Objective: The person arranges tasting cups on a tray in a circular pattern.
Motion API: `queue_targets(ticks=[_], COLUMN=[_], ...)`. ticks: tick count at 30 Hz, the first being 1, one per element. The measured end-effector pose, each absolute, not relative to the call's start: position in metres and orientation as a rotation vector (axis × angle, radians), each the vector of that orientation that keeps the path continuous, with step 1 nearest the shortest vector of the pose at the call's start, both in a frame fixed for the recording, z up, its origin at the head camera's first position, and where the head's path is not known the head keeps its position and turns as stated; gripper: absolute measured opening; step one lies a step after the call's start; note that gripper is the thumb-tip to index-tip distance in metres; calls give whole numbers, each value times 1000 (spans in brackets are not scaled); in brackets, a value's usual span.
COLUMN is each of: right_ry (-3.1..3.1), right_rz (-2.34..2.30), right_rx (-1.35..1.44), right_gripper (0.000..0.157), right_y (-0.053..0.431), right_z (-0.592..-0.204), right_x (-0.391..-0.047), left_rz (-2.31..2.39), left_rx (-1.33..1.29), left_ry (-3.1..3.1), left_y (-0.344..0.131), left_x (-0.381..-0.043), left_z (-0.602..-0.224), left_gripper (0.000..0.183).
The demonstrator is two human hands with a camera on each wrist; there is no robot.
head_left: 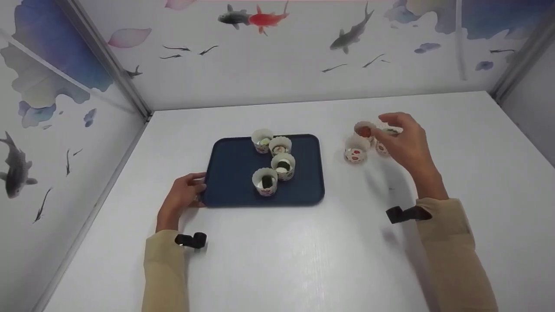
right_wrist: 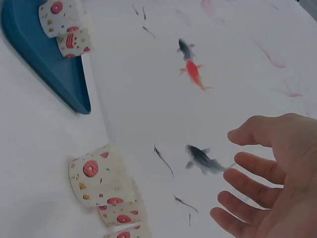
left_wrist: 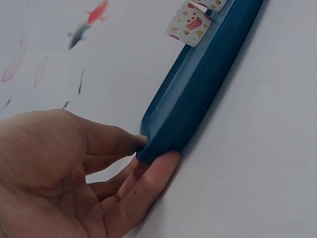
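My left hand point(head_left: 184, 193) pinches the left edge of a dark blue tray point(head_left: 234, 173); in the left wrist view the thumb lies at the rim and the fingers pass beneath it. Several paper cups with scalloped rims stand on the tray, each with a small piece of food. The front cup point(head_left: 265, 182) and the one behind it point(head_left: 284, 167) hold pieces with a dark band, like sushi. My right hand point(head_left: 405, 141) hovers with parted fingers over a group of paper cups point(head_left: 356, 150) right of the tray. It partly hides one cup point(head_left: 383, 147). Nothing is in its grasp.
The white table point(head_left: 277, 251) meets a back wall point(head_left: 277, 65) painted with fish. A side wall point(head_left: 26, 151) stands at the left. In the right group, the rear cup point(head_left: 365, 131) contains something orange-red.
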State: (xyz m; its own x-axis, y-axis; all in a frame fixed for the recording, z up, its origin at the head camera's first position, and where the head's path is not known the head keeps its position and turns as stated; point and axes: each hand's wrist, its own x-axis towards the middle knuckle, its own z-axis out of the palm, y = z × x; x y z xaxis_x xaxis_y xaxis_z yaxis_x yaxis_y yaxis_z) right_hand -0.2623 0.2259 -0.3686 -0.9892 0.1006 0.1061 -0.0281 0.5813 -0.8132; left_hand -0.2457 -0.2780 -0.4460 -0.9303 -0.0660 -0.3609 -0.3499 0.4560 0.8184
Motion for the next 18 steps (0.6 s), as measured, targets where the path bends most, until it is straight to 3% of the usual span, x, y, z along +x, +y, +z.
queue_targets(ticks=[7, 18], right_ry=[-2586, -2651], right_rz=[1312, 1316], right_rx=[-163, -237], right_gripper=[53, 71], right_y=[244, 260], right_z=[-382, -405], right_x=[-271, -284], left_rz=[1485, 1458], left_rx=[-363, -333], left_ry=[2411, 2432], left_y=[-276, -275], left_x=[-247, -245], left_z=[-444, -445], left_gripper=[48, 49])
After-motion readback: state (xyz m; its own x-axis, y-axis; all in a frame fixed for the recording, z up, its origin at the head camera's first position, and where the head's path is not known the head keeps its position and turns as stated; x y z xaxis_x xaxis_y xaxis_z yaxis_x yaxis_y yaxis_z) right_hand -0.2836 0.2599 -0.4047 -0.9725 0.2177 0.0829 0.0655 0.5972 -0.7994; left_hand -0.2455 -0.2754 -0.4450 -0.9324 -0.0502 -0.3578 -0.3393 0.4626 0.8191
